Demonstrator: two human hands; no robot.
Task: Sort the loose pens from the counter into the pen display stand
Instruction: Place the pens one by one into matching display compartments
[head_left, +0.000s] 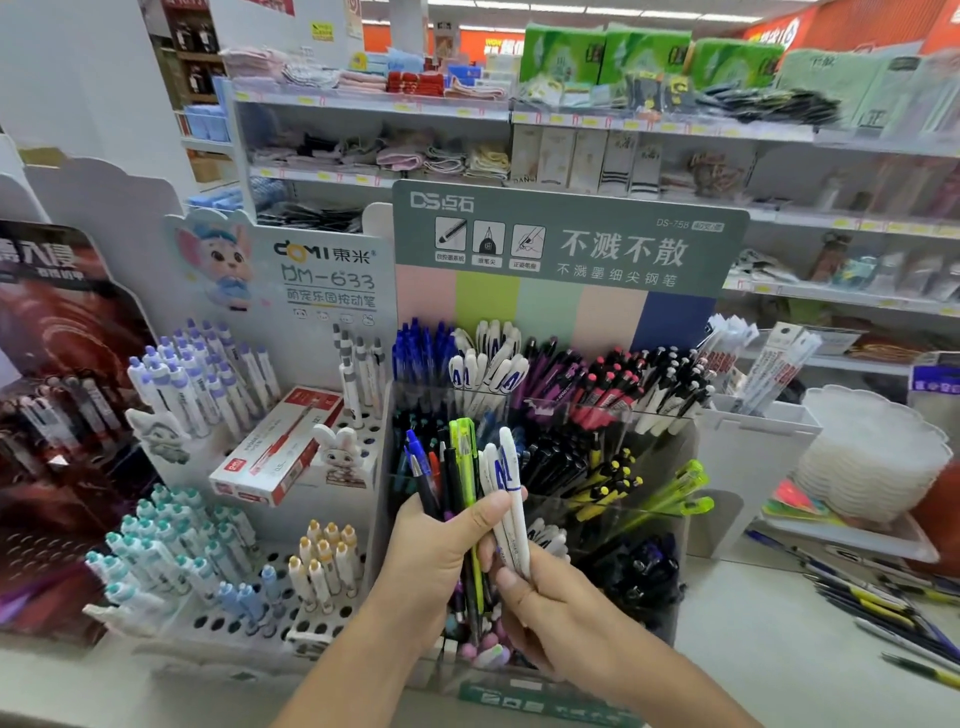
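Up close, we hold a mixed bundle of pens (462, 483) upright in front of the clear pen display stand (571, 467). Our left hand (441, 551) is wrapped round the middle of the bundle, thumb pressed across the front, holding blue, black, yellow-green and white barrels together. Our right hand (540, 597) pinches the lower end of one white pen (511, 499) with blue lettering, fingers curled round it, as if separating it from the rest. The matching white pens (488, 364) stand in the stand's upper back row, between the blue ones and the purple ones. More loose pens (883, 613) lie on the counter (779, 649) to our right.

We judge the pens light, stiff and smooth, so they could slip past one another in a loose fist; a firm hold round the middle seems best. A single pen is probably best pinched low on its barrel, leaving the tip end free for its compartment.
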